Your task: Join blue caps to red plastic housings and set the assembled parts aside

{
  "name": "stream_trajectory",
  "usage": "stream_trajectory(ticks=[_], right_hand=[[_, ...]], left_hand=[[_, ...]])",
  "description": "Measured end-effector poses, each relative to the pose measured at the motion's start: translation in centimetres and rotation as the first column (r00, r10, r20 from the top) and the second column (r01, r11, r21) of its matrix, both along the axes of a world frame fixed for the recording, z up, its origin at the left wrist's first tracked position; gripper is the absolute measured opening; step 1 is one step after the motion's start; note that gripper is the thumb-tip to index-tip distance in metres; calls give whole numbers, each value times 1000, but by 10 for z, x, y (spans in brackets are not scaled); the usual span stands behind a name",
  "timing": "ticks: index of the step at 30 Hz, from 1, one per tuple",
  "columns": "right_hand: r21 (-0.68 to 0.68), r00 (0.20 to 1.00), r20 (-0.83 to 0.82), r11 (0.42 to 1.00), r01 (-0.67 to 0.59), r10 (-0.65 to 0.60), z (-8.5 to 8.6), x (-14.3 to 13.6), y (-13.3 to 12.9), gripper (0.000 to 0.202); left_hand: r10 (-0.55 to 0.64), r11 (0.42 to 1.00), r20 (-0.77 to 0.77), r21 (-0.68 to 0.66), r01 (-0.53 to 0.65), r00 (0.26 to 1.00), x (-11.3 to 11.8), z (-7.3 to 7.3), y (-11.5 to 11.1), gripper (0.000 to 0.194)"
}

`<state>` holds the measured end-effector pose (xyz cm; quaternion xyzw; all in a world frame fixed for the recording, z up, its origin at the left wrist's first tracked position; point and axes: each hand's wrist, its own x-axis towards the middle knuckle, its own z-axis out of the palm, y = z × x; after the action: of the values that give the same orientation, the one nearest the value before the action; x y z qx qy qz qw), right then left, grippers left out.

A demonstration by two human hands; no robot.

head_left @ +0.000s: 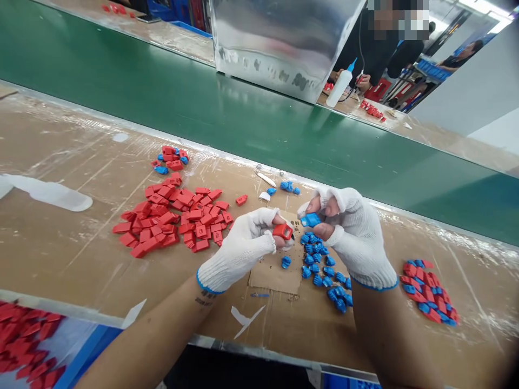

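White knitted gloves with bare fingertips cover both my hands. In my left hand (259, 232) a hollow red plastic part (283, 232) is pinched, its opening turned to the right. My right hand (344, 227) grips a small blue plastic part (310, 220) between thumb and fingers, a short gap from the red one. Below them lies a cardboard piece (270, 275) with one blue part (286, 262) on it. Loose blue parts (318, 256) are scattered under my right hand. A large pile of red parts (162, 216) spreads left of my left hand.
Joined red and blue parts (427, 292) lie at the right. A white pen-like tool (265, 179) rests near the green conveyor belt (162, 92). Beyond it stand a metal box (279, 43), a white bottle (339, 88) and a co-worker (377, 48). A blue bin (87, 351) is lower left.
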<state>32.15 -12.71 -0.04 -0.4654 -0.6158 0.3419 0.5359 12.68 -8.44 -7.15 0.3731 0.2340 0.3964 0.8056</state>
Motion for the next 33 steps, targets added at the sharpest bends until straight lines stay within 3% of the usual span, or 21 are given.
stream_trajectory(ticks=[6,15,22,25,28,30,32,33], right_hand=[[1,999,49,1000,-14,14,-1,-4,-9,29],[74,970,243,997,-27,8,-5,-8,-14,21],[199,898,441,976,-94,-3,5,-11,-10,26],[213,852,524,969,-126,-4,10,-13,-10,30],[229,855,517,956,-184,40,10,-12,-13,31],[222,868,490,951,-213,80,9,-11,-15,31],[190,867,486,956,-223,106,9,-10,-16,30],[172,864,490,959,-223,113,9,-10,-15,29]], left_hand=[[-18,1000,40,16,18,999,-2,3,-3,35],[47,996,62,75,-52,997,0,13,-3,44],[123,966,24,225,-126,992,0,6,-3,34],[220,867,-21,463,-185,975,-3,2,-3,24],[382,647,-67,732,-215,922,-6,3,-4,23],[451,513,-95,841,-170,888,-9,7,-3,23],[475,455,-133,883,-113,870,-13,11,-3,22],[475,464,-160,881,-91,865,-15,12,-2,22]])
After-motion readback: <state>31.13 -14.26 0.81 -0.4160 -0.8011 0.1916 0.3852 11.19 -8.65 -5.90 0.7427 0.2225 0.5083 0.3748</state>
